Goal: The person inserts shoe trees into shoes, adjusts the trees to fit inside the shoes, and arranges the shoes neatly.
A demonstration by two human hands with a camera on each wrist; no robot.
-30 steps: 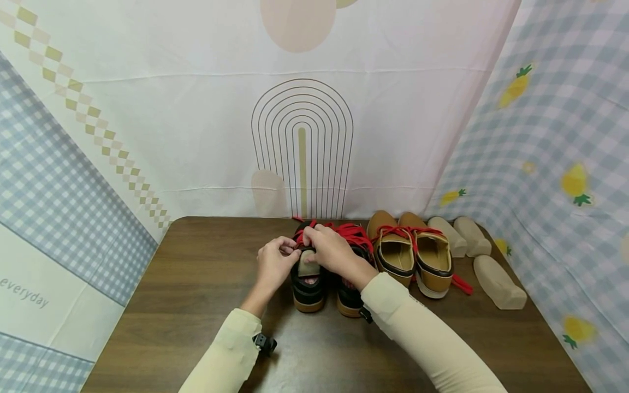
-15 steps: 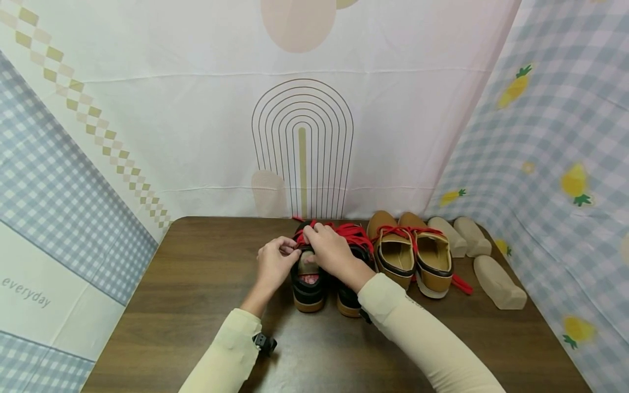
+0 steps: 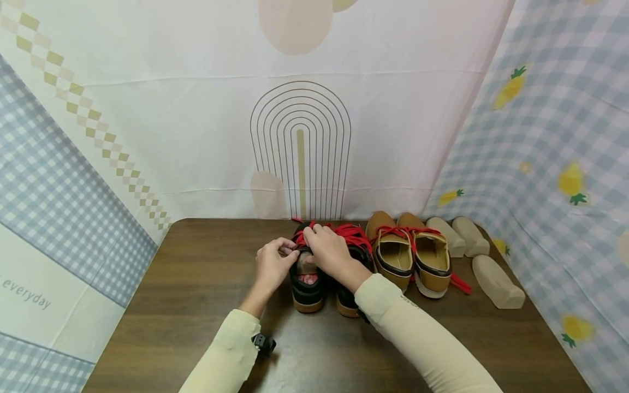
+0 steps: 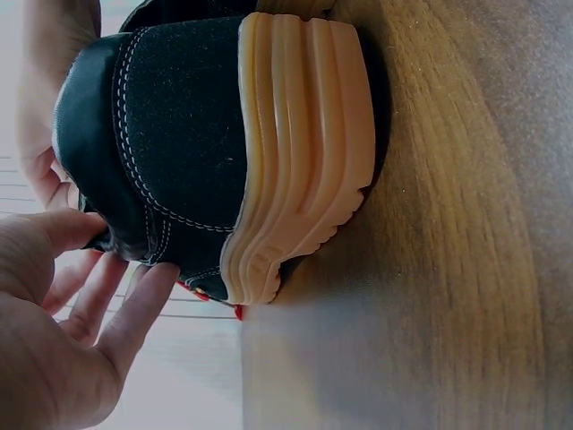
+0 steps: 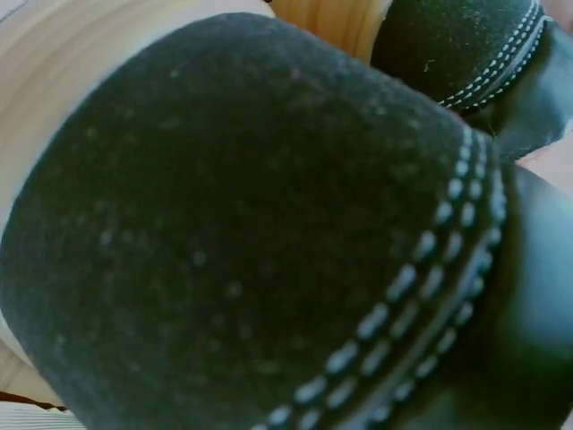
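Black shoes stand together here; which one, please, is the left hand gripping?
The black shoe farthest from the tan shoes; the left hand pinches only that one.

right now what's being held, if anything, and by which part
The left hand pinches the leftmost black shoe by the front edge of its opening; whether the right hand grips anything cannot be told.

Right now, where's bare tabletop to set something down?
Brown table: left side, out to the left edge from the left sleeve; front middle, between that and the right sleeve, nearer than the black shoes; front right, outside that sleeve. Crowded: back centre to right, with tan shoes and beige blocks.
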